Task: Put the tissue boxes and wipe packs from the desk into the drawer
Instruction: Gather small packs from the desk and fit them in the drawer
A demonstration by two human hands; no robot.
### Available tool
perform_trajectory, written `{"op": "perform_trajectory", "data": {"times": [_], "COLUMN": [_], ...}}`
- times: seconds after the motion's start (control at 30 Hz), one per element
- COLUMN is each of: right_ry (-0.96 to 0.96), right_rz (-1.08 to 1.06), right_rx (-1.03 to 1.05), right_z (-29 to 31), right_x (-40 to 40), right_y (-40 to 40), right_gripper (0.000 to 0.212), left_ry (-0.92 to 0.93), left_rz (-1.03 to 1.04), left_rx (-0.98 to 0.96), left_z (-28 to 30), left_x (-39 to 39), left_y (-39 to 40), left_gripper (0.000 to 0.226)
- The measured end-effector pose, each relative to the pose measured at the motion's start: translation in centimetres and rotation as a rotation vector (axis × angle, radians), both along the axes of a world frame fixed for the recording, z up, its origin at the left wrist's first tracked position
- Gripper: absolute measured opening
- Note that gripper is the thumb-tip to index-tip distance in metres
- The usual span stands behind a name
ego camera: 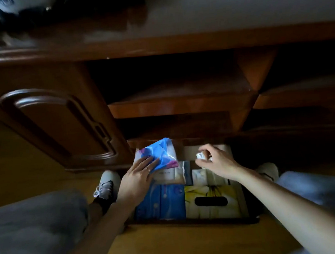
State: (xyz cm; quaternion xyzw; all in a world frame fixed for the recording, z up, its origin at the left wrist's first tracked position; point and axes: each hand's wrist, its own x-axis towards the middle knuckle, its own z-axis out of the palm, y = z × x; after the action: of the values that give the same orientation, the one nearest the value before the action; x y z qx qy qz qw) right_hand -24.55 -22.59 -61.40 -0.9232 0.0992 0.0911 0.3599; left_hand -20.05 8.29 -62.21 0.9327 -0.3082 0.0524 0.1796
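Note:
The bottom drawer (193,223) is pulled out low in front of me. A blue tissue box (159,204) and a yellow tissue box (211,201) with a dark slot lie side by side in its near half. White wipe packs (169,175) lie behind them. My left hand (135,177) rests with straight fingers on a tilted blue, white and pink soft pack (161,153) at the drawer's back left. My right hand (216,160) hovers over the back right and pinches a small white pack (200,156).
Above the drawer are open wooden shelves (180,103) and the desk edge (155,44). A cabinet door (57,124) stands at the left. My knees and shoes (107,184) flank the drawer on the wooden floor. Dark blurred items (11,19) sit on the desk top at far left.

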Motion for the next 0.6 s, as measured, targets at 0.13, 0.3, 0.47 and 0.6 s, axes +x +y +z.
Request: {"op": "perform_trajectory", "data": {"times": [0.13,0.3,0.47,0.6], "right_ry": [0.161,0.215,0.238,0.303], "right_rz": [-0.039,-0.014,0.090,0.113], "right_rx": [-0.012,-0.065,-0.161,-0.126], "right_z": [-5.4,-7.2,-7.9,-9.2], "right_x": [-2.2,-2.3,-2.4,-3.4], "right_y": [0.1,1.0,0.8,1.2], "right_gripper": [0.048,0.053,0.064,0.071], "left_ry": [-0.036,0.034,0.115,0.033], "left_rz": [-0.127,-0.203,-0.039,-0.264], "left_rx": [0.182,0.312,0.180,0.309], "left_z": [-4.6,-8.3,-10.0,-10.6], "left_x": [-0.3,0.8,0.9,2.5], "left_y": [1.9,2.1,0.6,-1.6], "left_gripper": [0.043,0.043,0.040,0.049]}}
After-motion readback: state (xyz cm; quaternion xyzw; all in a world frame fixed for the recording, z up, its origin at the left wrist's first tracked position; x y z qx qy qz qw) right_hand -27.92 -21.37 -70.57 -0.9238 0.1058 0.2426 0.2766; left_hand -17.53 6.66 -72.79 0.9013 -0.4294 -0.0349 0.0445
